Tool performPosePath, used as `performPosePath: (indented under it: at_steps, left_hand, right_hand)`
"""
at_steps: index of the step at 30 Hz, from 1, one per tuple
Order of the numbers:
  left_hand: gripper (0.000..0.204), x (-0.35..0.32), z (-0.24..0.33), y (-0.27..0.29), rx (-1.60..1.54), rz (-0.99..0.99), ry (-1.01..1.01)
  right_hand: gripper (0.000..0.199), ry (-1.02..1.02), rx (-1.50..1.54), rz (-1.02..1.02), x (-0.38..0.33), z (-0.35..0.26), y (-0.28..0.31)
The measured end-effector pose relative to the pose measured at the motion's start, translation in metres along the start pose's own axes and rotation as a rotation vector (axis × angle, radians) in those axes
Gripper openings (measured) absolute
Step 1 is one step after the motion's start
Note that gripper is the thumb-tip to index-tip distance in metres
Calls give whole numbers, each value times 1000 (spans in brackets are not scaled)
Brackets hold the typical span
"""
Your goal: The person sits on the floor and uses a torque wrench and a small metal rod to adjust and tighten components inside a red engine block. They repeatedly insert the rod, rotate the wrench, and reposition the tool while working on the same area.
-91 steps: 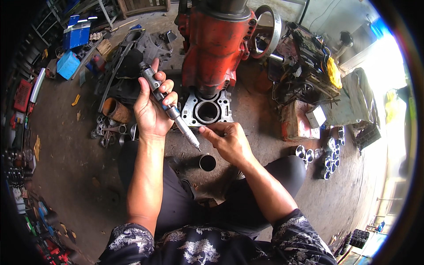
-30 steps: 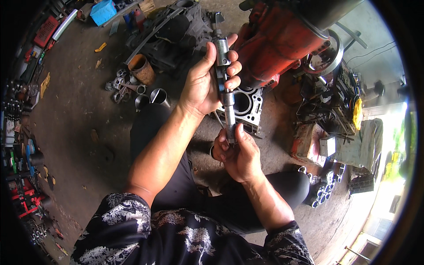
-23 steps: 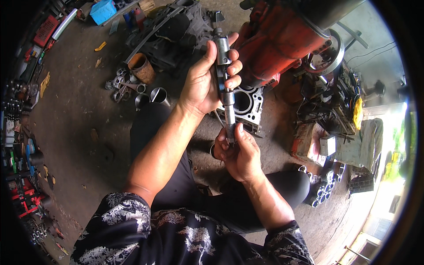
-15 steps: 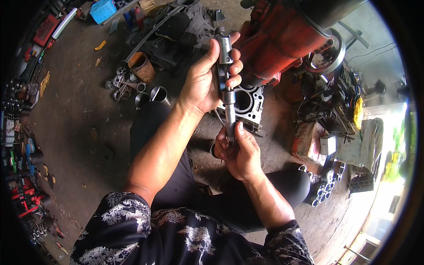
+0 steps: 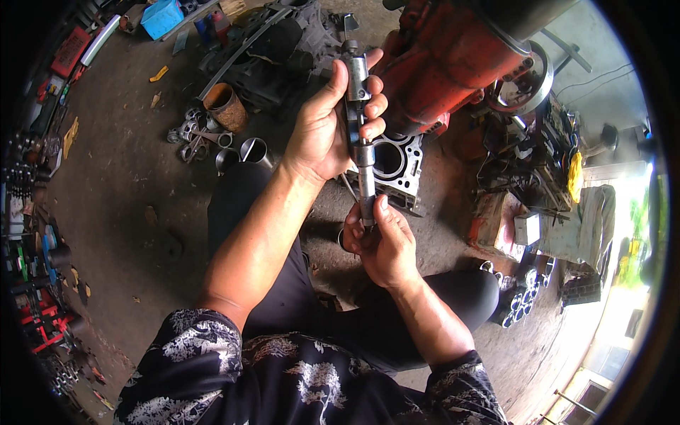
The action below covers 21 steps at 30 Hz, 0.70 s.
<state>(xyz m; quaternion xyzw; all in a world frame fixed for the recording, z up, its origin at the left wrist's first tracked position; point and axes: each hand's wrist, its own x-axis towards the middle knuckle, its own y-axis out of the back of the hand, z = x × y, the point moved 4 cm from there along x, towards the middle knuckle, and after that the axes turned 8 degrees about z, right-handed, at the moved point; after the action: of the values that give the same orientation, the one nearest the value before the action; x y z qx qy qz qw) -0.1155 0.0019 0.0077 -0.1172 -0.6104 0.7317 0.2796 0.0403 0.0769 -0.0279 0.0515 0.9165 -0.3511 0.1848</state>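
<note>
I see a rusty pipe piece (image 5: 225,106) on the floor far left. My left hand (image 5: 327,124) is wrapped tight round the upper part of a long metal tool (image 5: 360,134), held upright. Below it, my right hand (image 5: 382,244) pinches its lower end. Just behind sits the engine block (image 5: 400,166).

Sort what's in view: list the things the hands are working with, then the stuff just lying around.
In hand:
- long metal measuring tool, held upright
- left hand, gripping its upper part
- right hand, pinching its lower end
- grey engine block, right behind the tool

Lying about:
- rusty can
- loose connecting rods
- blue box
- red engine
- cluttered bench
</note>
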Motion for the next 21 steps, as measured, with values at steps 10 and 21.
performPosePath:
  at_steps: [10, 21]
  left_hand:
    - [60, 0, -1, -1, -36, -18, 13]
    - [60, 1, -1, 0, -45, 2, 18]
  right_hand:
    - [50, 11, -111, 12, -2, -2, -1]
    - [48, 18, -115, -4, -1, -2, -2]
